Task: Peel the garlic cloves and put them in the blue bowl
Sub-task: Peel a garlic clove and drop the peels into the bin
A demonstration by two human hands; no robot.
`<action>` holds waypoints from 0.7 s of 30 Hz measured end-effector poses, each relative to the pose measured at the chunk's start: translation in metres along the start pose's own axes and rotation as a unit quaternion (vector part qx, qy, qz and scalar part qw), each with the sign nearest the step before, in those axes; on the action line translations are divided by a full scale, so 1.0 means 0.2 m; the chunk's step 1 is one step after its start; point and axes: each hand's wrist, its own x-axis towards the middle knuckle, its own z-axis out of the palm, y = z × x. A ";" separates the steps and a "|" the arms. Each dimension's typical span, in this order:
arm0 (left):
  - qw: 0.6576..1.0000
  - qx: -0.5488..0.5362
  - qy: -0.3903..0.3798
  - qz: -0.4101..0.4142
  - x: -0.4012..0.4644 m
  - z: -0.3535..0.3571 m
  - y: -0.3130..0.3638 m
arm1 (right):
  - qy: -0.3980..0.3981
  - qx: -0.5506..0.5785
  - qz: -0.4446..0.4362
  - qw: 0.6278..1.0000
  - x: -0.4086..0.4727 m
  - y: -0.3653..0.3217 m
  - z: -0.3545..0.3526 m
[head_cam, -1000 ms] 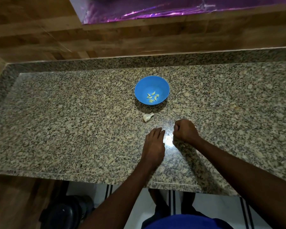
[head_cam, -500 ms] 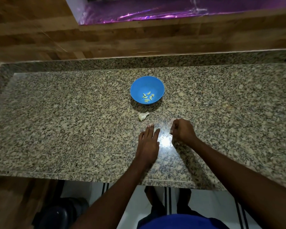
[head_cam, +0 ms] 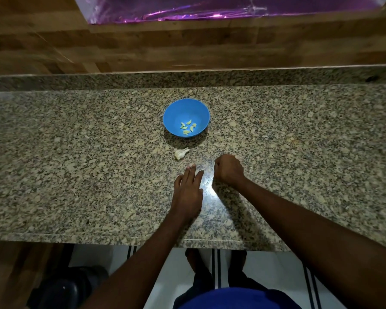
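Speckled granite bench under dim light, w/ a glare spot between the hands. Left hand lies flat, fingers straight, no grip on anything. Right hand curled into a fist beside it; can't tell if it holds something. Garlic piece, papery, lies just beyond the left fingertips, near the blue bowl. Bowl holds several peeled cloves. Behind: granite upstand, wood-panel wall, purple foil up top. Below bench edge: white tiled floor.
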 end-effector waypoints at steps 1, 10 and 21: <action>1.000 0.000 -0.002 -0.001 0.00 0.00 0.00 | 0.005 -0.024 -0.011 1.000 -0.01 -0.01 0.01; 1.000 -0.024 -0.001 -0.017 0.02 -0.05 0.03 | 0.075 -0.086 -0.164 0.980 -0.10 0.07 0.07; 0.804 -0.562 -0.043 -0.191 0.15 -0.28 0.19 | 0.043 0.355 0.028 0.933 -0.26 0.12 -0.04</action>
